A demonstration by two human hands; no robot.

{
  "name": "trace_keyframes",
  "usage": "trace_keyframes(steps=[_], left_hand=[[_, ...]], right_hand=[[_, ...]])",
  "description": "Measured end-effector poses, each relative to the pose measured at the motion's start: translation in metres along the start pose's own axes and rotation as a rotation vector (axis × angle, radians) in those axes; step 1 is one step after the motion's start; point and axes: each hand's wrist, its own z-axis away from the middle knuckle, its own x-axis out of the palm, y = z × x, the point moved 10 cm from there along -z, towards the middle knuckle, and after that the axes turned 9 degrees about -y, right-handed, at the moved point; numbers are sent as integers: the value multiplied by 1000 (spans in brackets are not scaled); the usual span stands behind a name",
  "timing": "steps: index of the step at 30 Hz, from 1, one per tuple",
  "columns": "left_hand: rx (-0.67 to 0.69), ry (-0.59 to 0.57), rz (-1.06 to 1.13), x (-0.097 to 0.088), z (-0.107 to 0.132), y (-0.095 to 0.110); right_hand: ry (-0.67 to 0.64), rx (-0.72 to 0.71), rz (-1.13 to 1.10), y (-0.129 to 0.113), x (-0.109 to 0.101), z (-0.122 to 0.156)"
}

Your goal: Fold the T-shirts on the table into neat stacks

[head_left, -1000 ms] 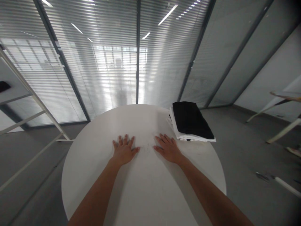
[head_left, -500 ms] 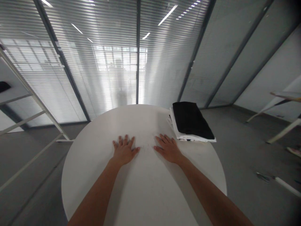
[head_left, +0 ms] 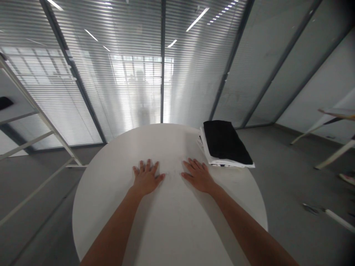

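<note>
Head view: left hand (head_left: 145, 180), right hand (head_left: 200, 178) splayed palm-down on table (head_left: 173, 221).

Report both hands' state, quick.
Left hand: open, fingers spread, palm down on the round white table, holding nothing.
Right hand: open, palm down, holding nothing, near the folded black cloth.

The stack (head_left: 227, 143) is black and white, the table (head_left: 172, 221) white.

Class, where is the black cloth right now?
In the head view, the black cloth lies right of centre, atop white cloth on the table's far right part, just beyond the right hand.
</note>
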Motion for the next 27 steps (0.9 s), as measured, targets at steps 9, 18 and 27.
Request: trace_keyframes(steps=[9,18,27], left_hand=[[1,-2,11,1,-1,-1],[-2,-21,-7,2,-1,-1],[8,-3,18,2,-2,-2]], right_hand=[[-3,10,2,0,-1,1],[-10,7,-24,1,0,0],[5,9,-17,1,-1,1]])
